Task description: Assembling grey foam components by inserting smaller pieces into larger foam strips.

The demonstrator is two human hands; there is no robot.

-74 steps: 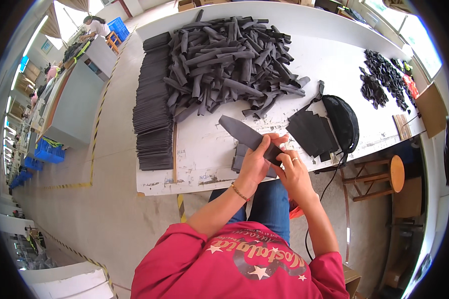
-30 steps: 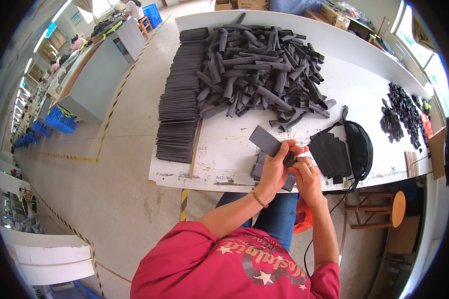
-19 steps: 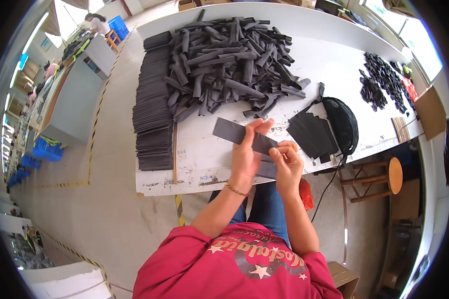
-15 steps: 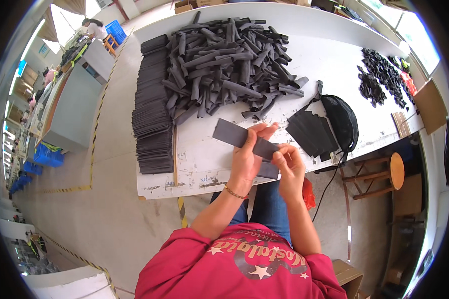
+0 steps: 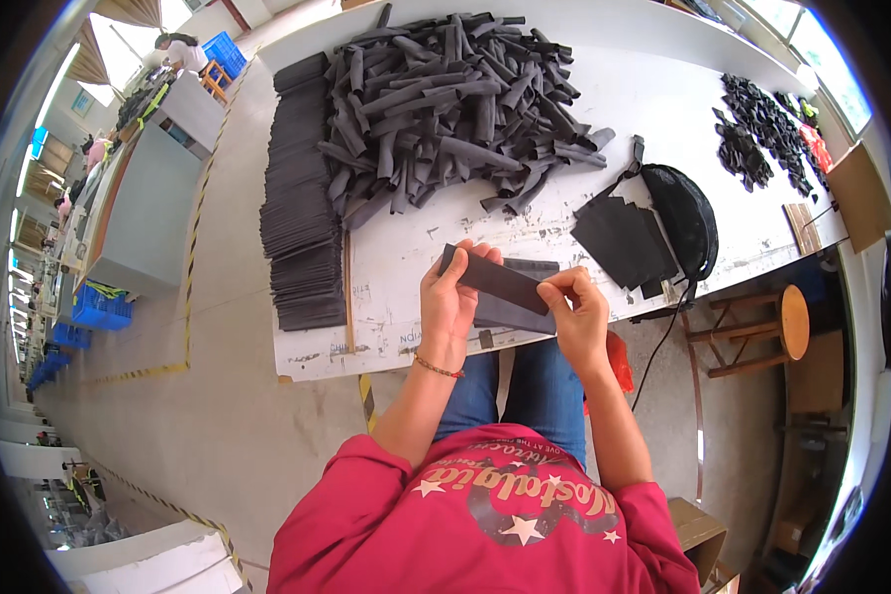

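A flat dark grey fabric strip (image 5: 500,281) is stretched between my hands above the table's front edge. My left hand (image 5: 447,305) pinches its left end, with the thumb on top. At the other end, the thumb and fingers of my right hand (image 5: 579,312) are closed on it. Beneath the strip, more flat dark pieces (image 5: 513,316) lie on the white table (image 5: 396,287), partly hidden by the strip and hands. Farther back is a big heap of curled dark fabric strips (image 5: 455,109). Left of it runs a long, neat stack of flat dark strips (image 5: 302,198).
Right of my hands lie fanned dark panels (image 5: 624,243) and a black zippered pouch (image 5: 685,223) with a strap. Small black pieces (image 5: 762,129) are scattered at the far right. A wooden stool (image 5: 787,322) stands right of the table. Another person (image 5: 183,54) sits far left.
My left hand has slid from the strip's middle to its left end, moving left. My right hand keeps the other end, and the strip is now stretched between them. The view has shifted slightly.
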